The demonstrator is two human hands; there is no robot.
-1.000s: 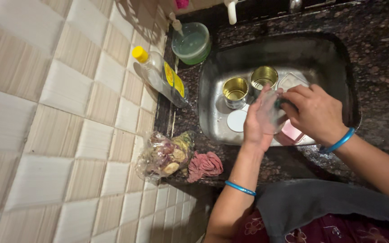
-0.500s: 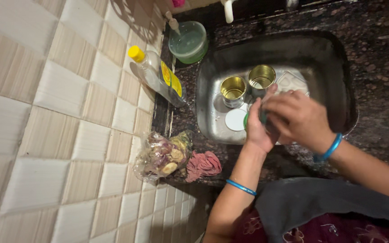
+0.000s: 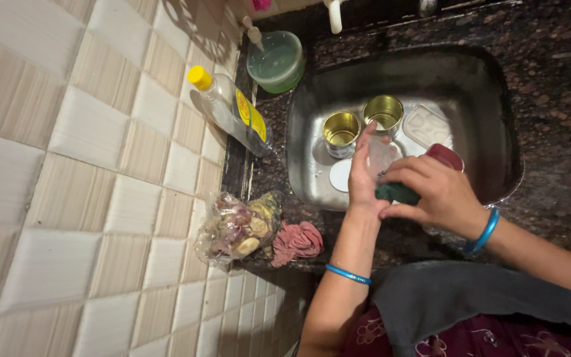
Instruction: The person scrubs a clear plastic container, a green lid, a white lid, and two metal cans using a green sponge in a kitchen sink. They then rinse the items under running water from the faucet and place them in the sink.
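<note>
Over the steel sink (image 3: 497,99), the left hand (image 3: 365,175) grips a clear glass (image 3: 383,157) while the right hand (image 3: 434,192) pinches a green scrubber (image 3: 394,193) against it; two brass tumblers (image 3: 363,122) and a lid (image 3: 340,175) wait unwashed

The person is wearing a thin, bright blue bangle on each wrist: one is circling the forearm below the left hand (image 3: 363,178), the other is sitting just behind the right hand (image 3: 434,195). Both forearms are showing bare, with no sleeves reaching into view. Both hands are looking wet, and no rings are showing on the fingers. Lower down, a dark grey cloth is lying in loose folds across the front of the body. Beneath it the person is wearing a deep maroon garment printed with pale pink flower outlines.
</note>
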